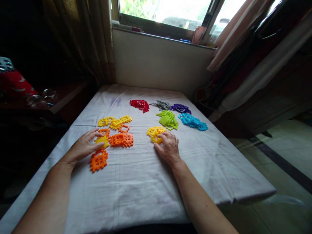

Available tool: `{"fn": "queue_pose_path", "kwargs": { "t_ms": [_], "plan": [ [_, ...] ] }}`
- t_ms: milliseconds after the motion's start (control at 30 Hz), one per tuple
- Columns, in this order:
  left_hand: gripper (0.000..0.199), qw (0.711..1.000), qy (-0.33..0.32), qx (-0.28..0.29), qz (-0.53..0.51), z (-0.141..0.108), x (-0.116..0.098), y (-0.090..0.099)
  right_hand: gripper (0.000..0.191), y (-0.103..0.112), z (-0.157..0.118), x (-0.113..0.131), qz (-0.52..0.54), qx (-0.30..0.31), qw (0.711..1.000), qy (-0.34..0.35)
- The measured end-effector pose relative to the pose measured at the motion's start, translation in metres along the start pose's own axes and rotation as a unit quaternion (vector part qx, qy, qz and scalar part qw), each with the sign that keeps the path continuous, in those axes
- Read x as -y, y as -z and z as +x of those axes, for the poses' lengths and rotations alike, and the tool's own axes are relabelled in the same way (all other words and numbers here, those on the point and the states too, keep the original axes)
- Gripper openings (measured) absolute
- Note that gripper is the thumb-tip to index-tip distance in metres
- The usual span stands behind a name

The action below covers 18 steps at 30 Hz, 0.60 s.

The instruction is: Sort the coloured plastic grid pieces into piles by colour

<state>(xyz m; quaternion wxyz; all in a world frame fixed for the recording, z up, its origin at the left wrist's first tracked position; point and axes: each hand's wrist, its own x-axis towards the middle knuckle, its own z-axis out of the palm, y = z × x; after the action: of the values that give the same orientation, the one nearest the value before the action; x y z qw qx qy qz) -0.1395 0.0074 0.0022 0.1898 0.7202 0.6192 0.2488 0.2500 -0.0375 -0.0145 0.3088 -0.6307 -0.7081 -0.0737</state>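
My left hand is at the left of the table, its thumb over a solid yellow interlocking tile and its fingers around the tile's far side. Orange window-shaped tiles lie just right of it, and another orange tile lies nearer me. A yellow group of tiles sits beyond. Over at the middle, my right hand has thumb and fingers closed on the edge of a yellow tile, at a small yellow pile. The fingers partly cover that tile.
Farther back lie piles of red tiles, grey tiles, purple tiles, lime green tiles and blue tiles. A pale cloth covers the table. The wall and window stand behind; clothes hang at right.
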Motion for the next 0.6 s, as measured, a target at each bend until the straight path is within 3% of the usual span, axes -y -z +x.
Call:
{"fn": "queue_pose_path", "kwargs": {
  "t_ms": [167,300,500,600],
  "plan": [
    [0.056,0.987,0.065,-0.073,-0.128,-0.003,-0.019,0.002,0.017,-0.003,-0.001,-0.001,0.027,-0.048,0.998,0.034],
    [0.057,0.954,0.056,-0.122,-0.266,-0.006,-0.041,-0.007,0.019,-0.005,0.000,0.009,0.057,-0.057,0.994,0.072],
    [0.055,0.944,-0.007,-0.052,-0.326,-0.016,-0.083,-0.037,0.036,-0.007,0.000,0.036,0.115,-0.027,0.979,0.167],
    [0.050,0.942,-0.061,-0.041,-0.327,-0.024,-0.099,-0.052,0.034,-0.008,0.001,0.045,0.144,-0.013,0.970,0.196]
  ]
}}
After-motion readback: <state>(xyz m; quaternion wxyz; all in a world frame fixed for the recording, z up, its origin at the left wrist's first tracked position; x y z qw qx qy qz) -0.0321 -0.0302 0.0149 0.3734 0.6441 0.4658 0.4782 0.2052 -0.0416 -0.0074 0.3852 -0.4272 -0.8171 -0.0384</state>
